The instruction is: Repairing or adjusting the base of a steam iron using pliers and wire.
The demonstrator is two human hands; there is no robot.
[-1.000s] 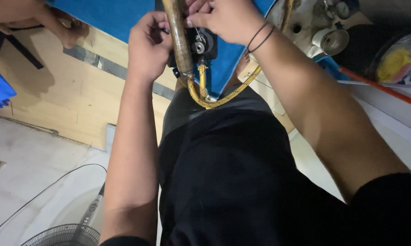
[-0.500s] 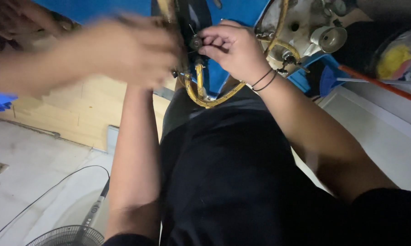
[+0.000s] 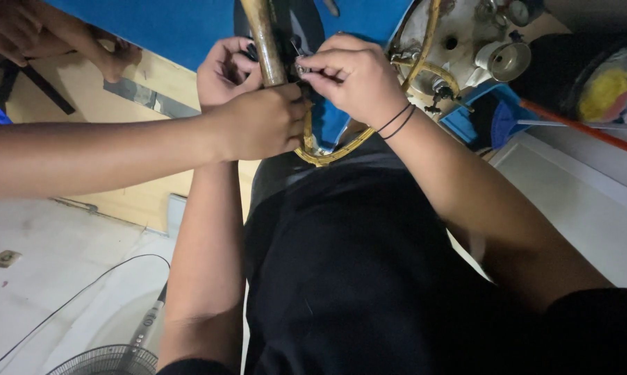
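Head view, looking down over my lap.

Item: brass-coloured tube (image 3: 266, 42), upright, dull and worn, smooth and round. It stands in front of me at the near edge of the blue bench (image 3: 188, 31), between my two hands.

Item: small dark fitting (image 3: 301, 68) on the tube, metallic, with tiny parts too small to tell apart.

Left hand (image 3: 224, 69): curled behind the tube, fingers closed about it, steadying.

Right hand (image 3: 351, 80): fingertips pinched together on the fitting; two black bands at the wrist.

Co-worker's hand (image 3: 261, 125): reaches in from the left and closes in a fist around the tube's lower part, touching my fingers.

Item: yellow braided hose (image 3: 341, 147), looped below the hands, flexible and glossy.

Item: pale metal housing (image 3: 466, 48) on the bench's right side, pitted, with round ports and a small gauge.

Item: fan grille (image 3: 105, 361) and thin cable on the pale floor, lower left.

Handling note: I judge the fitting wants a light, square pinch with the tube held dead still; three hands crowd it, so small turns only.
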